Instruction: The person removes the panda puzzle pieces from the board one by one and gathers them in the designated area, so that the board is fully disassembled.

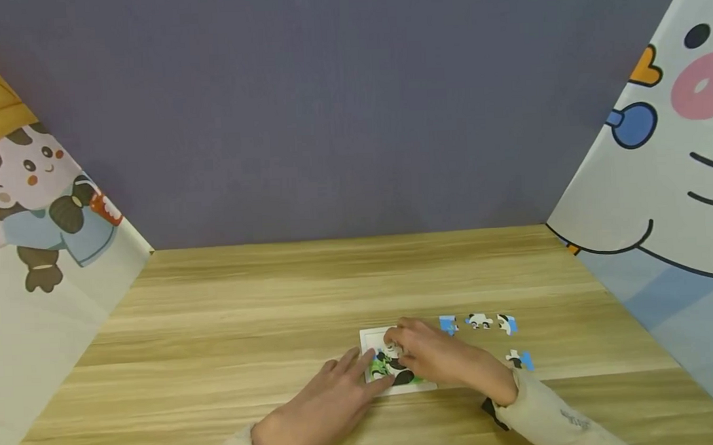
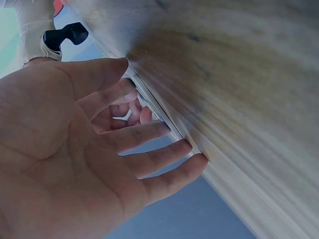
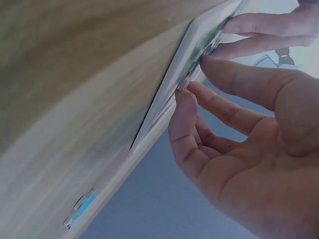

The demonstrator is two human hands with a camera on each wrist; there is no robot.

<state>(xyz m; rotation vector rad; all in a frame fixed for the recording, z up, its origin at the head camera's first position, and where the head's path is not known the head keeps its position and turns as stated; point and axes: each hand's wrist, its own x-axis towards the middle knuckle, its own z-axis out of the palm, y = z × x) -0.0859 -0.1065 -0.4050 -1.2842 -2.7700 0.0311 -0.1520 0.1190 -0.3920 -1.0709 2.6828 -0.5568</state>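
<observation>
A thin, flat jigsaw piece [image 3: 186, 83] was pinched between the thumb and fingers of the right hand [image 1: 434, 354]; its long axis could not be determined. The piece was located at the right fingertips, over the inner area of a white, square-framed puzzle tray [image 1: 412, 389] bearing a partly filled panda picture. The tray was positioned to the left of the right palm. Its left and near sides were touched by the left hand [image 1: 335, 393], whose fingers were extended and gripped nothing. The pinched piece was nearer to the right hand.

Counted on the light-brown wood-grain surface [image 1: 247, 305]: one tray; four loose blue, black and white jigsaw pieces [image 1: 478, 319], three set in a row beyond the right hand and one beside the right wrist.
</observation>
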